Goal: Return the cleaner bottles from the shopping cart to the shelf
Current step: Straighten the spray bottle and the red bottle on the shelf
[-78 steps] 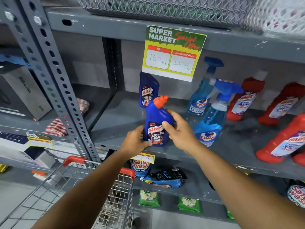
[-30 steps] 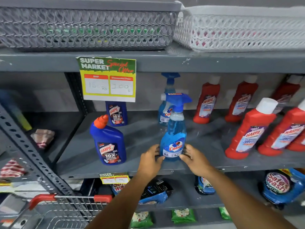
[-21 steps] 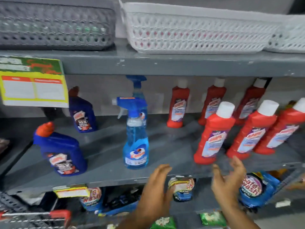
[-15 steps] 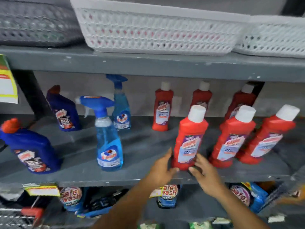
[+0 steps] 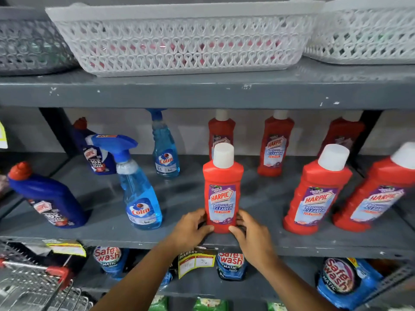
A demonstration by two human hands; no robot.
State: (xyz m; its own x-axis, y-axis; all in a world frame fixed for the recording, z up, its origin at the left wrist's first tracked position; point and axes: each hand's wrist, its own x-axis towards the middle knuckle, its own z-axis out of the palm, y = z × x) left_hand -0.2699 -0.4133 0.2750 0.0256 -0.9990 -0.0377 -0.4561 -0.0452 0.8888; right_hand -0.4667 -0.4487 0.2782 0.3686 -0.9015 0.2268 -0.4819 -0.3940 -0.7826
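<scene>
Both your hands cup the base of a red Harpic bottle standing at the front edge of the shelf.

Your left hand and right hand press the red Harpic bottle from either side, each grip closed on its lower part; it stands upright, its foot just behind the front lip of the grey shelf. To its left you have bare shelf up to the Colin spray bottle, with a blue Harpic bottle further left near the edge. To its right a gap opens before two red bottles. More bottles line the back wall, with open shelf between rows. The upper shelf's edge sits well above the cap. The shopping cart shows at lower left.
</scene>
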